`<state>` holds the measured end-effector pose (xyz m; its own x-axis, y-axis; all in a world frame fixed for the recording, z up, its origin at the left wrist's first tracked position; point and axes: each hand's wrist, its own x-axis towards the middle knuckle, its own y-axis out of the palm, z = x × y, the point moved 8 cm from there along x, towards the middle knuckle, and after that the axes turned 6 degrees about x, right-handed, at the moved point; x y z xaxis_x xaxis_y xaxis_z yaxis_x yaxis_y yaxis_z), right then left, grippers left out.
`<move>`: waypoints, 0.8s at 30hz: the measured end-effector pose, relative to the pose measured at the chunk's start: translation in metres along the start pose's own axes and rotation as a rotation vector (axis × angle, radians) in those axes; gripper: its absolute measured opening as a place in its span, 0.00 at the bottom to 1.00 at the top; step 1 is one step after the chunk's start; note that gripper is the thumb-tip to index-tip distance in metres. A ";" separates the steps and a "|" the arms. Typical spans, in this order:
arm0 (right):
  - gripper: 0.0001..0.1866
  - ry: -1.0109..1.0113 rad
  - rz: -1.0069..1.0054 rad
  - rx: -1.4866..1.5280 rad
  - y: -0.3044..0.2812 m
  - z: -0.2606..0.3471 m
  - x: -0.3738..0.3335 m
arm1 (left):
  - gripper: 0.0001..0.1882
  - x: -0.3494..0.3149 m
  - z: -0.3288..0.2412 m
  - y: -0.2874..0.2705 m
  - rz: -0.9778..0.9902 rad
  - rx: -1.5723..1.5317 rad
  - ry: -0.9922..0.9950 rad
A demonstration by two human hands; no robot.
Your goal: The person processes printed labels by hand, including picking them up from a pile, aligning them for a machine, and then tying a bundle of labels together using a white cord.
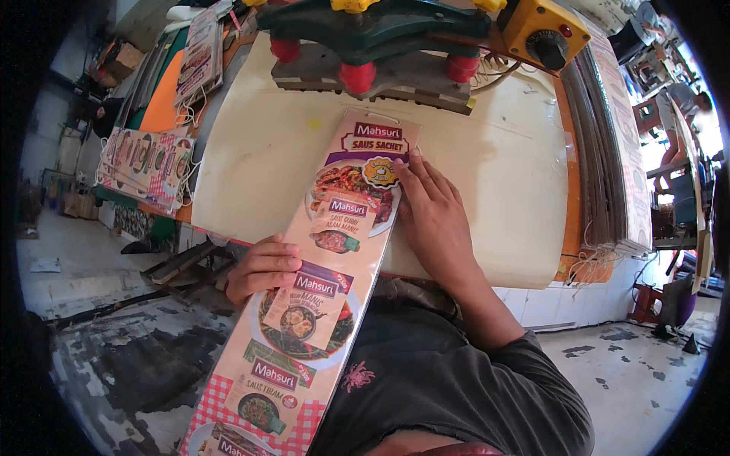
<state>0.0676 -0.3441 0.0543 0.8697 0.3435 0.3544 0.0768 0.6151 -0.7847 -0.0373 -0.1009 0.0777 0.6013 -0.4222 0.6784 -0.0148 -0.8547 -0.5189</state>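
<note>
A long printed cardboard hanging display card (308, 251) with pictures of food and sauce sachets slants across my front. Its glossy lower end runs past my lap, and its upper end lies on a cream work sheet (251, 144). My left hand (262, 267) is closed over the card's left edge, fingers on top and thumb hidden. Along the upper right edge rests my right hand (433, 205), fingers stretched out and lying flat against card and sheet. A thin white cord (372, 115) shows at the card's top.
A dark green press head (365, 34) with red rubber feet and a grey bar stands beyond the card. Its yellow control box (541, 34) has a black dial. Stacked cards (608, 152) rise at right; corded cards (148, 163) lie at left. Another person (677, 114) is far right.
</note>
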 end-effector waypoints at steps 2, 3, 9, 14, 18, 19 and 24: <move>0.28 -0.004 0.016 0.018 0.000 0.003 0.002 | 0.14 0.001 -0.002 0.002 -0.025 0.013 0.012; 0.27 -0.006 0.027 0.035 0.000 0.005 0.004 | 0.14 0.000 -0.006 0.001 -0.046 0.026 0.028; 0.26 -0.033 0.015 -0.077 0.006 -0.003 0.011 | 0.13 -0.006 0.006 0.034 -0.138 0.037 0.016; 0.26 -0.048 0.003 -0.055 0.011 -0.005 0.010 | 0.13 -0.014 0.009 0.034 -0.137 0.044 0.004; 0.26 -0.086 -0.010 -0.074 0.011 -0.006 0.010 | 0.14 -0.012 0.009 0.033 -0.098 0.036 0.023; 0.26 -0.086 -0.005 -0.067 0.011 -0.005 0.010 | 0.14 -0.010 0.007 0.031 -0.117 0.034 0.015; 0.26 -0.040 -0.008 -0.057 0.012 -0.008 0.009 | 0.14 -0.004 0.011 0.029 -0.091 0.037 0.006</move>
<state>0.0804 -0.3390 0.0448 0.8489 0.3678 0.3796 0.1119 0.5767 -0.8093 -0.0311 -0.1202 0.0542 0.5937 -0.3452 0.7269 0.0692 -0.8781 -0.4735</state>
